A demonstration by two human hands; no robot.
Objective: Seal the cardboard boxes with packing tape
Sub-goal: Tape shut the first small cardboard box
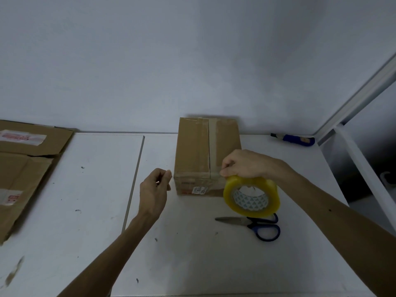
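Box (205,151) mid-table (85,211), scissors (257,226) front-right, flattened cardboard (27,159) far left, knife (295,139) back right.

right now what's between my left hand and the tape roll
Head view: the near face of the cardboard box lies between the left hand and the tape roll, held by the right hand.

We find nothing here that we can read. On the near side of the cardboard box (205,151) we see a small white sticker (199,189) beside a red printed mark (188,183), both too small and blurred for us to make out. The flattened cardboard (32,168) at the left carries two pale labels (22,137) with red print, equally illegible. The core (249,201) of the tape roll (228,196) shows us only a triangle pattern
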